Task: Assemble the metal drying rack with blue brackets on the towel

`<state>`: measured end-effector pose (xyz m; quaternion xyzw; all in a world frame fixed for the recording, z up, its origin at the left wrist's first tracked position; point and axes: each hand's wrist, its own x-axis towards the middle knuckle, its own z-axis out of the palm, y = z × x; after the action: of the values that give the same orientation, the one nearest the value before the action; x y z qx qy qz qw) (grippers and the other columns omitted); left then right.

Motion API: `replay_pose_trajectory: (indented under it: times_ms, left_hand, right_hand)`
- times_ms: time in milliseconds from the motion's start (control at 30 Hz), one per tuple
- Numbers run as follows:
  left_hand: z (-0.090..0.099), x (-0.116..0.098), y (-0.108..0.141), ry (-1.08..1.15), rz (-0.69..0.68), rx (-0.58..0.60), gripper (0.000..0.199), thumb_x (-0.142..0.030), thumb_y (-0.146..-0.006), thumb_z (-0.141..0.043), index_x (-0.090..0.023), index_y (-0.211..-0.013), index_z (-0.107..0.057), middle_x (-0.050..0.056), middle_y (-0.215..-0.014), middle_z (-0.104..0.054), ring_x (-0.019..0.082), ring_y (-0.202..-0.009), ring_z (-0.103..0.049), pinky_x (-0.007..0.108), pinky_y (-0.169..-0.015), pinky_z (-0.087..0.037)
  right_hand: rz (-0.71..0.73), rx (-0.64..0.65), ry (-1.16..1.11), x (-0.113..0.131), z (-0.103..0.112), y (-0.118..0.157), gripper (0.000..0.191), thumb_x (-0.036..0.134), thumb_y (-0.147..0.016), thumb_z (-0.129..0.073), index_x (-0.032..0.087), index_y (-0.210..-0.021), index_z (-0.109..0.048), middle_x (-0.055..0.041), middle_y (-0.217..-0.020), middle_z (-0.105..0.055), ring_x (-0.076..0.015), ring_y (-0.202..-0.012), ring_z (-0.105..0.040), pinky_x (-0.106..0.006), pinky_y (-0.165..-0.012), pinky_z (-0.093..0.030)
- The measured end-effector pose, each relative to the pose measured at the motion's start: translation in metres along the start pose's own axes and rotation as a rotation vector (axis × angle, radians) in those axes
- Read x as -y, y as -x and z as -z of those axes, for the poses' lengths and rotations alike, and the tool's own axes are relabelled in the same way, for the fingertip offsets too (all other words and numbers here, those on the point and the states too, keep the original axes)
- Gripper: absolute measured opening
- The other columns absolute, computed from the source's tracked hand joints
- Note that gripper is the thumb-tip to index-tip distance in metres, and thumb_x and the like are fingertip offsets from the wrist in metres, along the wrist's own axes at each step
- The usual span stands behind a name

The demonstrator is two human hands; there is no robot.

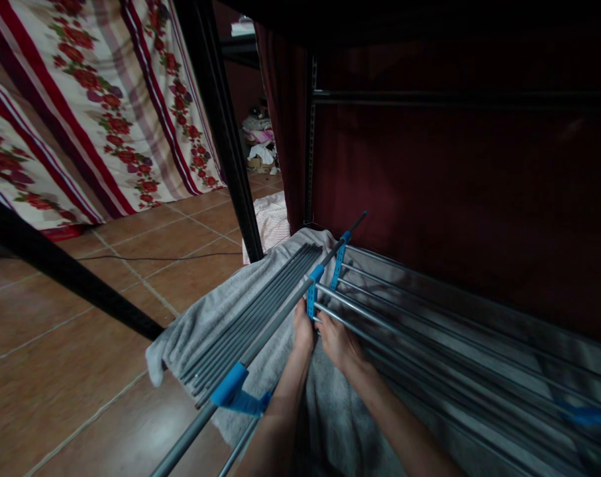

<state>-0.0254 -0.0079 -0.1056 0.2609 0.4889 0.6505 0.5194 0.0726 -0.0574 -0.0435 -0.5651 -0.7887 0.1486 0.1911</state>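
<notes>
Near the middle, my left hand (303, 326) is closed at the lower end of a blue slotted bracket (311, 299). My right hand (334, 334) is closed around the end of a grey metal rod (347, 324) at the same bracket. The bracket hangs from a long grey pole (280, 318) that runs diagonally. Several parallel rods (404, 331) stretch from the brackets to the right. A second blue bracket (338, 267) is farther back. A larger blue joint (230, 384) sits on the pole at the lower left. My fingertips are partly hidden by the bracket.
Several loose grey rods (250, 318) lie side by side on a grey blanket (181, 344). Black frame posts (230, 132) stand at the left. A floral curtain (116, 99), tiled floor (81, 318), dark cable (201, 256) and dark red cloth (454, 185) surround the area.
</notes>
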Motion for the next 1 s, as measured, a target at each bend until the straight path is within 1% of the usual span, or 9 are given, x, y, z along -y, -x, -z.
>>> replay_pose_trajectory:
  times_ms: [200, 267, 433, 533, 700, 767, 833, 900, 1000]
  left_hand:
    - [-0.003, -0.004, 0.002, -0.035, 0.033, -0.012, 0.041, -0.048, -0.096, -0.044, -0.014, -0.094, -0.067, 0.012, -0.100, -0.071, 0.026, -0.105, -0.064, 0.034, -0.096, -0.047]
    - [-0.003, -0.006, 0.003, -0.042, 0.031, -0.010, 0.041, -0.047, -0.096, -0.045, -0.013, -0.096, -0.068, 0.013, -0.103, -0.071, 0.027, -0.106, -0.064, 0.035, -0.099, -0.047]
    - [-0.006, -0.009, 0.005, -0.056, 0.002, -0.020, 0.043, -0.048, -0.096, -0.043, -0.015, -0.104, -0.070, 0.012, -0.111, -0.071, 0.026, -0.113, -0.063, 0.038, -0.106, -0.044]
    - [-0.008, -0.013, 0.007, -0.067, -0.004, -0.013, 0.045, -0.047, -0.097, -0.041, -0.013, -0.098, -0.069, 0.013, -0.105, -0.071, 0.027, -0.111, -0.063, 0.039, -0.104, -0.045]
    - [-0.005, -0.017, 0.008, -0.154, -0.056, -0.005, 0.043, -0.052, -0.095, -0.042, -0.018, -0.082, -0.065, 0.010, -0.086, -0.068, 0.028, -0.101, -0.063, 0.040, -0.095, -0.048]
    - [-0.003, -0.017, 0.009, -0.223, -0.095, -0.013, 0.044, -0.055, -0.094, -0.043, -0.019, -0.080, -0.063, 0.008, -0.081, -0.066, 0.027, -0.093, -0.064, 0.041, -0.090, -0.049]
    - [0.000, -0.017, 0.013, -0.264, -0.136, -0.028, 0.046, -0.057, -0.094, -0.041, -0.019, -0.080, -0.062, 0.006, -0.078, -0.064, 0.026, -0.088, -0.063, 0.040, -0.088, -0.049]
    - [0.005, -0.016, 0.019, -0.281, -0.182, -0.051, 0.043, -0.057, -0.093, -0.042, -0.020, -0.083, -0.061, 0.004, -0.080, -0.062, 0.025, -0.092, -0.060, 0.040, -0.092, -0.047]
    - [0.016, -0.013, 0.034, -0.340, -0.273, -0.122, 0.032, -0.052, -0.088, -0.053, -0.020, -0.091, -0.060, 0.003, -0.088, -0.059, 0.024, -0.101, -0.055, 0.040, -0.101, -0.041]
  right_hand:
    - [0.002, 0.038, -0.076, 0.005, 0.010, -0.004, 0.030, 0.017, -0.097, -0.043, 0.020, -0.119, -0.063, -0.0065, -0.107, -0.073, -0.0208, -0.100, -0.067, -0.027, -0.086, -0.050]
    - [-0.003, 0.038, -0.061, 0.006, 0.009, -0.005, 0.030, 0.017, -0.097, -0.043, 0.019, -0.118, -0.064, -0.0069, -0.107, -0.073, -0.0209, -0.101, -0.067, -0.027, -0.086, -0.049]
    - [-0.038, 0.053, -0.008, 0.005, 0.004, -0.005, 0.028, 0.019, -0.099, -0.043, 0.019, -0.118, -0.063, -0.0075, -0.105, -0.072, -0.0218, -0.101, -0.067, -0.028, -0.086, -0.049]
    - [-0.069, 0.028, 0.045, 0.008, 0.003, -0.004, 0.028, 0.021, -0.100, -0.043, 0.019, -0.119, -0.063, -0.0086, -0.107, -0.072, -0.0223, -0.102, -0.066, -0.029, -0.087, -0.048]
    - [-0.073, -0.008, 0.166, 0.019, 0.011, 0.003, 0.033, 0.024, -0.098, -0.050, 0.019, -0.130, -0.058, -0.0116, -0.122, -0.068, -0.0266, -0.114, -0.062, -0.037, -0.099, -0.047]
    - [-0.071, -0.053, 0.153, 0.022, 0.017, 0.015, 0.046, 0.027, -0.096, -0.054, 0.020, -0.141, -0.049, -0.0122, -0.135, -0.061, -0.0276, -0.124, -0.057, -0.039, -0.105, -0.044]
    - [-0.057, -0.112, 0.102, 0.020, 0.024, 0.035, 0.052, 0.027, -0.097, -0.053, 0.021, -0.148, -0.042, -0.0110, -0.144, -0.053, -0.0263, -0.131, -0.050, -0.040, -0.110, -0.041]
    - [-0.053, -0.156, 0.036, 0.013, 0.030, 0.065, 0.049, 0.023, -0.097, -0.049, 0.021, -0.146, -0.044, -0.0083, -0.146, -0.051, -0.0231, -0.135, -0.047, -0.038, -0.114, -0.038]
    - [-0.109, -0.231, -0.071, -0.007, 0.032, 0.120, 0.045, 0.016, -0.095, -0.046, 0.022, -0.139, -0.052, -0.0057, -0.144, -0.053, -0.0186, -0.135, -0.046, -0.035, -0.116, -0.036]
